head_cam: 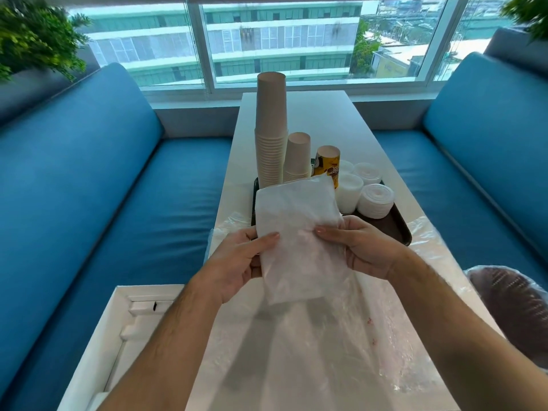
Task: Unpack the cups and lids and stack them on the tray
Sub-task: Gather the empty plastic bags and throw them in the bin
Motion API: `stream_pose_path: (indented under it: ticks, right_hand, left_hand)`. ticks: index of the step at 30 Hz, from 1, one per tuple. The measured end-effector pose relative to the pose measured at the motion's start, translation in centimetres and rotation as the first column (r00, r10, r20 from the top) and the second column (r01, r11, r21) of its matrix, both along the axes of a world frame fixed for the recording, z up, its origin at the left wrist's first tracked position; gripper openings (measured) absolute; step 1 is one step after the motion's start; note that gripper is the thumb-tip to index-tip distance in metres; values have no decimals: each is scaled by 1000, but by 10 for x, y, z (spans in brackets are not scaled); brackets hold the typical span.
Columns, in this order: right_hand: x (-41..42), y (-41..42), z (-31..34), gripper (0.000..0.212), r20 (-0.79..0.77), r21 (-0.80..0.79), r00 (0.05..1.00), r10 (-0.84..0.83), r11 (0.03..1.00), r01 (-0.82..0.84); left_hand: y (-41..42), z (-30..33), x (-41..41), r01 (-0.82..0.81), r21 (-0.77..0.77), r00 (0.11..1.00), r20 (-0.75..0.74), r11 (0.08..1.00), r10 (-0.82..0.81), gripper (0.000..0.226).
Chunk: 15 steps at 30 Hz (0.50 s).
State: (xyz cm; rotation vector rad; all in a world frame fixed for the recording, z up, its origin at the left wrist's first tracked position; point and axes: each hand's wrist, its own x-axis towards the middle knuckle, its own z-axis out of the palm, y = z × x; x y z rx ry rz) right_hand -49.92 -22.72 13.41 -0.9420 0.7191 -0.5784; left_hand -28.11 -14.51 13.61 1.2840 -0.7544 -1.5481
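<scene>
Head view: both hands hold 1 folded white plastic bag (pixel 296 241) above the near part of the white table (pixel 350 120). The left hand (pixel 237 262) grips the bag's left edge, thumb on the front face. The right hand (pixel 361 247) grips the right edge, thumb likewise on the front.

Behind the bag, a dark tray (pixel 394 226) rests on the table. On its left side stand 2 stacks of upturned beige paper cups: a tall stack (pixel 271 129) and a short stack (pixel 298 158) just to its right. A yellow printed cup (pixel 326 164) stands beside them. 4 stacks of white lids (pixel 375 200) occupy the tray's right side.

Clear plastic film (pixel 296 351) covers the near tabletop. A white box (pixel 118 336) lies to the left. Blue benches (pixel 89 188) flank the table.
</scene>
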Motion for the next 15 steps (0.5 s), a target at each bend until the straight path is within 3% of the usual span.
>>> stream_pose_path:
  ticks: [5,9,13,15]
  right_hand:
    - [-1,-1,2,26,-9,46,1000,-23,999,23]
    - [-2,-2,6,28,-33,44,998,-46,998,47]
    - [-5,-2,14,57,-55,-40,998,13,999,-15]
    - [-7,-4,18,56,-82,-75,996,41,996,-48]
  left_hand:
    - [1,4,0,-32,-61,994,99,998,38,16]
    - [1,6,2,-45,-101,995,85,994,54,18]
    - [3,9,3,9,-157,988,153,988,15,47]
    - [4,11,5,39,-180,982,190,983,-4,58]
